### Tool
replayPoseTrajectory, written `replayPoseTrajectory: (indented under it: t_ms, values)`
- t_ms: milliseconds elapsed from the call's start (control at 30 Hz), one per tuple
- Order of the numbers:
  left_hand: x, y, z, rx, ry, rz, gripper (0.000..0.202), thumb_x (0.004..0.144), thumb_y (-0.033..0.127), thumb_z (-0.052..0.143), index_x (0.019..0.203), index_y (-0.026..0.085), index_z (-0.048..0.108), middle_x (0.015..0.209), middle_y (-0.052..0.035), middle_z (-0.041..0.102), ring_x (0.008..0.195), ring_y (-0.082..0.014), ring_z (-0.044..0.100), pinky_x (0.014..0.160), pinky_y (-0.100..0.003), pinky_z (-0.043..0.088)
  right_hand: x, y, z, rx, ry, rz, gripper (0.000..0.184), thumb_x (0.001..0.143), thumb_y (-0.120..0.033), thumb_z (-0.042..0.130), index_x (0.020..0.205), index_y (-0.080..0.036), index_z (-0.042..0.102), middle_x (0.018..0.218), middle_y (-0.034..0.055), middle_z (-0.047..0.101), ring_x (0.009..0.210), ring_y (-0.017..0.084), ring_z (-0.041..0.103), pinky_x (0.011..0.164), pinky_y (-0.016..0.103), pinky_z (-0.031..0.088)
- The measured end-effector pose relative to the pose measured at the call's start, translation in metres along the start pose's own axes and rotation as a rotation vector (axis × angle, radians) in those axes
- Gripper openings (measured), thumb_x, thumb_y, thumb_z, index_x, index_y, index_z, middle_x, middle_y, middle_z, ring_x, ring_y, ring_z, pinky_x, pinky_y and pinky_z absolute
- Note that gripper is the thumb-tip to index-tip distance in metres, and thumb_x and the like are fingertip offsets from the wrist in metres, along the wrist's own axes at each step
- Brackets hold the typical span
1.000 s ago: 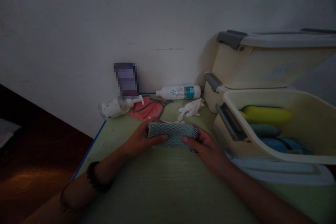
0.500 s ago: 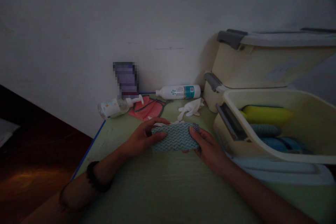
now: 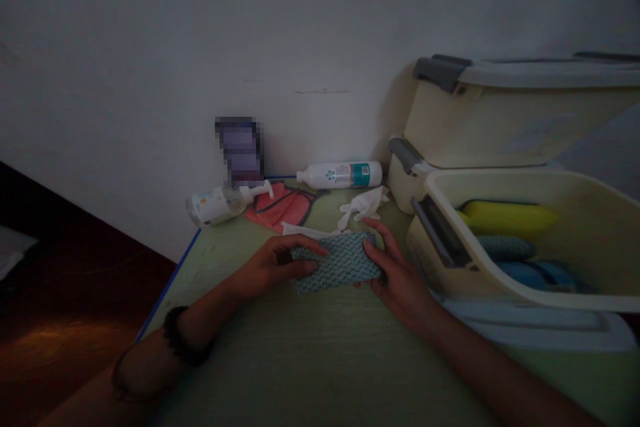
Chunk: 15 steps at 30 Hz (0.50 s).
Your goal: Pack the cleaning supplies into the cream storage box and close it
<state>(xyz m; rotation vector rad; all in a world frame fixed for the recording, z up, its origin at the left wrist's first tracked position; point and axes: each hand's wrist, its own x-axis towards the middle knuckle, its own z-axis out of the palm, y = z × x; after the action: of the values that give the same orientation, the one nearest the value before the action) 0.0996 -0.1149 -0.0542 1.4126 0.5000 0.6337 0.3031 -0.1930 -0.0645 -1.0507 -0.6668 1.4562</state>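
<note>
Between my hands, above the table, is a blue-green cleaning sponge [image 3: 343, 260] with a knobbly woven surface and black-and-white checkered trim at its right end. My left hand [image 3: 277, 263] pinches its left end, with thumb and index finger over the near face. At the other end my right hand [image 3: 395, 273] grips it, thumb on the face and index finger lifted off behind. The fingers under the sponge are mostly hidden. Just beyond it lies a thin white strip [image 3: 303, 231], partly covered, whose kind I cannot make out.
A pump bottle [image 3: 215, 205] lies beside a red mesh cloth [image 3: 280, 205]. A white bottle [image 3: 340, 175] rests along the wall, near a crumpled white glove [image 3: 365, 203]. On the right, an open cream bin [image 3: 435, 180] holds yellow and blue items. A pixelated phone-like screen [image 3: 243, 150] leans on the wall.
The sponge has tilted slightly, its left end dropping. My right index finger has lifted from it, and my left index finger has moved onto its face. More of the white strip shows.
</note>
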Motion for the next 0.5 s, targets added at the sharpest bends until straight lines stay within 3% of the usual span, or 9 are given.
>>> replayPoseTrajectory:
  t_ms: [133,333,500]
  values:
    - [0.0013,-0.0038,-0.0005,-0.09,0.053,0.021,0.023,0.07,0.02,0.076,0.092,0.021,0.071,0.091,-0.0019,0.069,0.078,-0.0143,0.063,0.066,-0.023,0.051,0.0003,0.0011,-0.0008,-0.002,-0.019,-0.018,0.045,0.079,-0.031,0.064,0.121,-0.038,0.049,0.082,-0.0033,0.055,0.065,0.012,0.052,0.053,0.024,0.049]
    - [0.0051,-0.0081,0.0002,-0.062,0.147,0.008,0.016,0.074,0.033,0.072,0.075,0.017,0.073,0.062,0.0004,0.063,0.049,-0.0105,0.056,0.042,-0.021,0.047,0.0018,0.0064,-0.0022,-0.067,-0.03,-0.099,0.025,0.082,-0.034,0.061,0.107,-0.033,0.067,0.1,-0.0003,0.059,0.071,0.011,0.052,0.057,0.023,0.048]
    - [0.0049,-0.0077,-0.0056,0.005,0.157,0.036,0.009,0.077,0.026,0.07,0.077,0.018,0.075,0.073,-0.0014,0.067,0.066,-0.0121,0.059,0.057,-0.02,0.048,0.0004,0.007,-0.0025,-0.156,-0.049,-0.146,0.024,0.082,-0.037,0.062,0.105,-0.032,0.068,0.104,0.0004,0.06,0.079,0.013,0.054,0.061,0.024,0.05]
